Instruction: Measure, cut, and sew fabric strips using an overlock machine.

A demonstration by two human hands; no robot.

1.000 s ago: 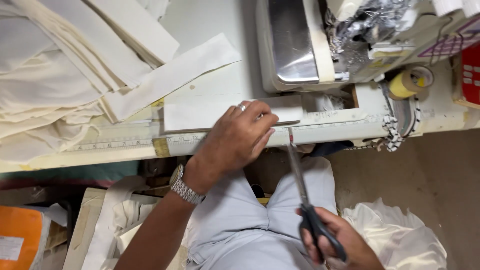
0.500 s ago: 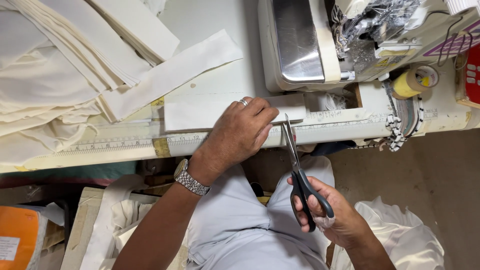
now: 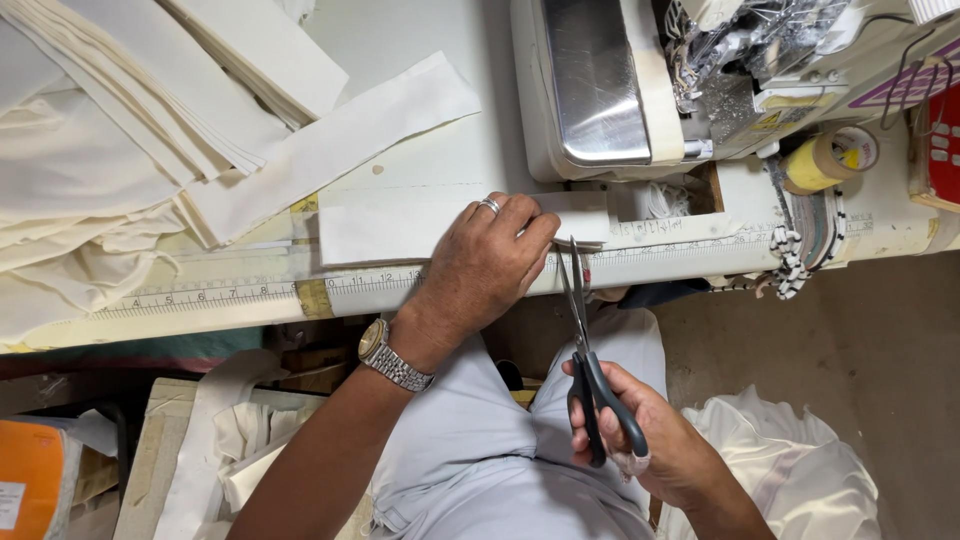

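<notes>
Head | left hand flat on cloth strip | right hand grip clasps scissors

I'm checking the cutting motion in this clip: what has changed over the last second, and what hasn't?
The right hand has carried the scissors up from the lap to the table edge; the blades now meet the white fabric strip beside the fingertips. The left hand stays pressed flat on the strip over the ruler. The fabric stack and sewing machine are unmoved.

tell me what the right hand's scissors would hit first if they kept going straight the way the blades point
Probably the white fabric strip at the table edge, held flat by the left hand. The right hand aims the scissors there; beyond sits the sewing machine.
</notes>
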